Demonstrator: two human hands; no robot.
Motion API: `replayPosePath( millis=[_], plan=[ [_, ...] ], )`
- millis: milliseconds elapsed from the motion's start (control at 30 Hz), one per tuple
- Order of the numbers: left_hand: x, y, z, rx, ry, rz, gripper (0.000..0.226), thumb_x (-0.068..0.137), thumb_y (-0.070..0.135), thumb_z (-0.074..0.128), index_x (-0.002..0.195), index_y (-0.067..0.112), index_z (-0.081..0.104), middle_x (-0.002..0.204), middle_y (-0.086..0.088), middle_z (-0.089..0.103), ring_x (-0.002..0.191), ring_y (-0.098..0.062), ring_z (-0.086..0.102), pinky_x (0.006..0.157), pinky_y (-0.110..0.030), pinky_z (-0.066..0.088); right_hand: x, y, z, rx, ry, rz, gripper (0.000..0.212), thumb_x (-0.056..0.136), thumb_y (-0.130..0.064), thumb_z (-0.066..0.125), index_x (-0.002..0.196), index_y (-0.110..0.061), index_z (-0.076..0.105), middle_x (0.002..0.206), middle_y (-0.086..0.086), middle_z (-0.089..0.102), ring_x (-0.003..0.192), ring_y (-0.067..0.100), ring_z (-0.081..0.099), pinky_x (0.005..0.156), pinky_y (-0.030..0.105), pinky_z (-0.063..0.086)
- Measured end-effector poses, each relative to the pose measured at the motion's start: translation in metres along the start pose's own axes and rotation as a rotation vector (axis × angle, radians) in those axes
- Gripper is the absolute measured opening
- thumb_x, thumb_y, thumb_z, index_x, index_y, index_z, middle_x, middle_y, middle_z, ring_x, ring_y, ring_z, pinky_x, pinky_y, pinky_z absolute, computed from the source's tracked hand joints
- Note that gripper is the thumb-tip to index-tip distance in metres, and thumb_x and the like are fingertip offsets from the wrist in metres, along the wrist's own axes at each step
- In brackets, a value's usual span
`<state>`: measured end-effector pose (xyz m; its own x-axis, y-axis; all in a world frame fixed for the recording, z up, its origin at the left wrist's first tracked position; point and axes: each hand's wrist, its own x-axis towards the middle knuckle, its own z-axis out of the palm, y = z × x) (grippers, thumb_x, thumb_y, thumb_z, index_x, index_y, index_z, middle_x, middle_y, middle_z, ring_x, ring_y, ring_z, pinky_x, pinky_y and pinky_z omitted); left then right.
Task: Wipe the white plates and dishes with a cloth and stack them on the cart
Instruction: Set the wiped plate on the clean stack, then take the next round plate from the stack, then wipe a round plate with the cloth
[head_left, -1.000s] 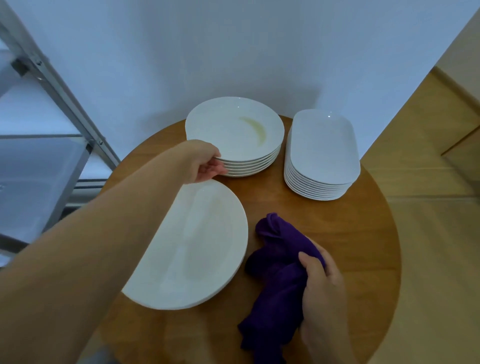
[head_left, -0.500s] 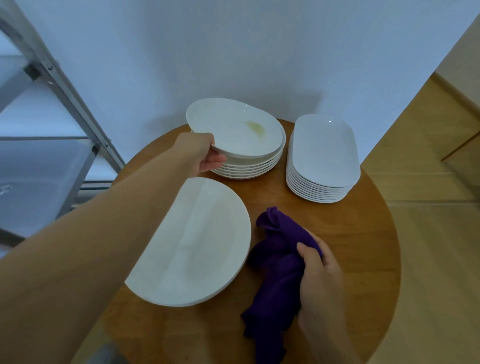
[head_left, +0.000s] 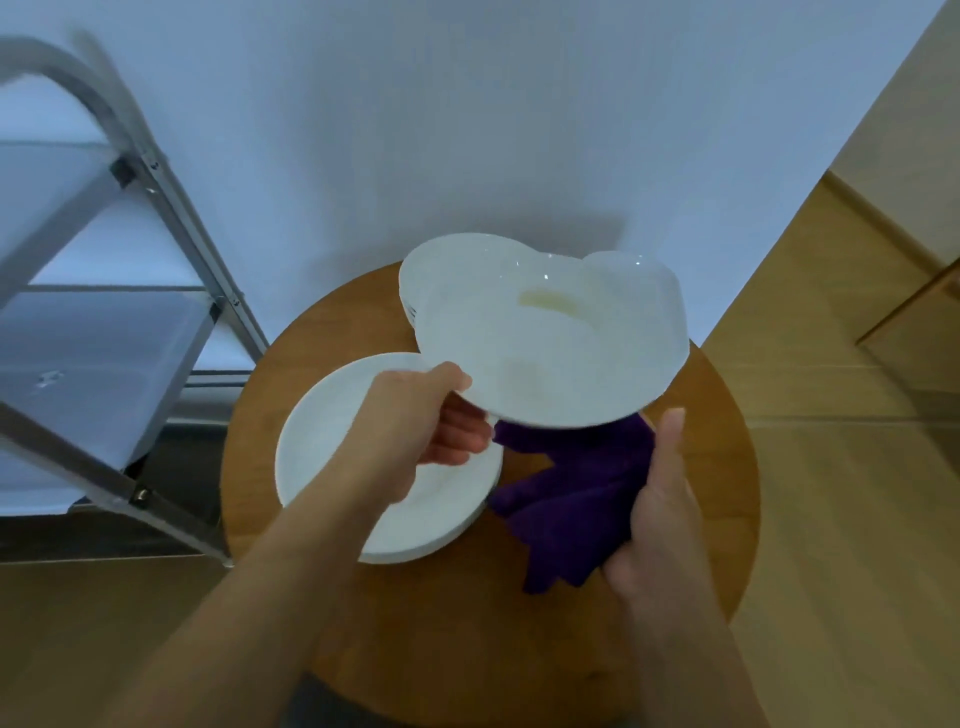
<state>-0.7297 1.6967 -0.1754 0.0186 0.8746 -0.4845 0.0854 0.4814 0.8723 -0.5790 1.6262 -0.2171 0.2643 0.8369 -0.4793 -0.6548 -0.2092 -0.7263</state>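
Head view: a person stands over a round wooden table (head_left: 717, 467) by a white wall, with a metal cart (head_left: 104, 332) on the left.
Progress: early, as I judge it; no plate shows on the cart shelves in sight, and the wiping of this one has not begun.
Done: one plate (head_left: 550, 358) is off the table and in the air.
Left: wipe it, set it on the cart, then work through the rest.
Plate: white, tilted, with a yellowish smear (head_left: 550, 301) near its far side; it hangs above the table and hides part of the stack (head_left: 415, 270) behind it.
Left hand (head_left: 415, 421): grips the plate's near-left rim, thumb on top, fingers curled under.
Right hand (head_left: 660, 509): clutches the purple cloth (head_left: 571, 499), thumb raised; it sits just below and near the plate's lower edge, not touching that I can see.
Cloth: bunched, trailing down toward the table; whether it rests there I cannot tell.
Other plates: a large white plate (head_left: 332, 452) lies flat on the table under the left wrist.
Hands: close together, the plate's rim between them.
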Motion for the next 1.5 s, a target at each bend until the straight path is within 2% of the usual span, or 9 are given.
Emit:
replayPosePath(
  millis=[200, 367, 633, 800, 900, 1033, 1133, 1300, 1500],
  plan=[
    [-0.090, -0.050, -0.013, 0.107, -0.056, 0.074, 0.030, 0.088, 0.020, 0.059, 0.062, 0.006, 0.067, 0.057, -0.010, 0.069, 0.045, -0.018, 0.063, 0.043, -0.019, 0.049, -0.052, 0.008, -0.030, -0.063, 0.015, -0.051, 0.033, 0.069, -0.007, 0.066, 0.102, -0.013, 0.065, 0.091, 0.012, 0.072, 0.069, 0.029, 0.069, 0.054, 0.040, 0.054],
    [-0.121, -0.081, -0.034, -0.234, -0.051, -0.045, 0.045, 0.070, 0.050, 0.067, 0.104, 0.022, 0.058, 0.106, -0.001, 0.066, 0.101, -0.027, 0.061, 0.091, -0.046, 0.049, -0.092, 0.027, -0.055, -0.106, -0.044, 0.056, 0.058, 0.049, -0.008, 0.065, 0.107, -0.008, 0.063, 0.101, 0.019, 0.068, 0.085, 0.038, 0.064, 0.076, 0.053, 0.051],
    [-0.151, -0.121, -0.028, -1.043, -0.053, -0.014, 0.021, 0.098, 0.031, 0.041, 0.105, 0.024, 0.060, 0.098, -0.003, 0.074, 0.085, -0.025, 0.071, 0.062, -0.038, 0.057, -0.135, 0.027, -0.055, -0.236, -0.120, 0.028, 0.048, 0.061, -0.025, 0.076, 0.107, -0.017, 0.065, 0.095, 0.006, 0.074, 0.080, 0.024, 0.072, 0.056, 0.032, 0.056],
    [-0.162, -0.124, -0.031, -1.062, 0.044, 0.118, 0.022, 0.097, 0.036, 0.041, 0.090, 0.030, 0.061, 0.081, 0.003, 0.075, 0.068, -0.017, 0.071, 0.047, -0.031, 0.055, -0.156, 0.019, -0.050, -0.631, 0.277, -0.617, 0.044, 0.084, -0.034, 0.066, 0.125, -0.027, 0.052, 0.103, -0.013, 0.064, 0.088, 0.003, 0.064, 0.068, 0.024, 0.056],
    [-0.165, -0.127, -0.036, -1.122, 0.008, 0.154, 0.024, 0.098, 0.038, 0.040, 0.094, 0.030, 0.061, 0.088, 0.001, 0.075, 0.078, -0.021, 0.072, 0.053, -0.035, 0.058, -0.178, 0.023, -0.031, -0.767, 0.035, -0.800, 0.051, 0.082, -0.043, 0.053, 0.131, -0.033, 0.043, 0.109, -0.018, 0.061, 0.091, -0.002, 0.060, 0.067, 0.012, 0.052],
    [-0.169, -0.128, -0.035, -1.117, -0.095, 0.170, 0.032, 0.094, 0.045, 0.039, 0.104, 0.027, 0.064, 0.102, -0.007, 0.072, 0.092, -0.027, 0.069, 0.073, -0.040, 0.057, -0.194, 0.048, -0.005, -1.246, -0.609, -0.376, 0.050, 0.086, -0.050, 0.037, 0.133, -0.053, 0.021, 0.115, -0.050, 0.037, 0.108, -0.019, 0.041, 0.087, 0.004, 0.039],
    [-0.169, -0.132, -0.032, -1.086, -0.029, 0.120, 0.038, 0.092, 0.047, 0.044, 0.108, 0.019, 0.064, 0.103, -0.008, 0.072, 0.093, -0.025, 0.069, 0.076, -0.038, 0.053, -0.186, 0.066, 0.000, -1.654, -0.994, -0.361, 0.052, 0.100, -0.034, 0.030, 0.144, -0.046, 0.004, 0.146, -0.040, 0.008, 0.132, -0.012, 0.008, 0.105, 0.010, -0.002],
    [-0.162, -0.147, -0.030, -1.174, -0.096, 0.103, 0.035, 0.090, 0.042, 0.049, 0.091, 0.017, 0.074, 0.081, -0.004, 0.072, 0.069, -0.016, 0.070, 0.060, -0.031, 0.054, -0.161, 0.061, 0.009, -1.710, -1.133, -0.479, 0.055, 0.099, -0.009, 0.038, 0.150, -0.011, 0.017, 0.158, 0.002, 0.013, 0.145, 0.011, 0.008, 0.118, 0.024, 0.006],
    [-0.160, -0.145, -0.032, -1.094, -0.217, 0.163, 0.034, 0.082, 0.044, 0.050, 0.081, 0.025, 0.078, 0.084, -0.006, 0.074, 0.074, -0.020, 0.072, 0.055, -0.030, 0.056, -0.133, 0.062, 0.011, -1.812, -0.957, -0.766, 0.061, 0.094, -0.038, 0.026, 0.147, -0.036, -0.003, 0.157, -0.006, 0.014, 0.137, -0.011, -0.002, 0.111, 0.012, -0.008]
  ],
)
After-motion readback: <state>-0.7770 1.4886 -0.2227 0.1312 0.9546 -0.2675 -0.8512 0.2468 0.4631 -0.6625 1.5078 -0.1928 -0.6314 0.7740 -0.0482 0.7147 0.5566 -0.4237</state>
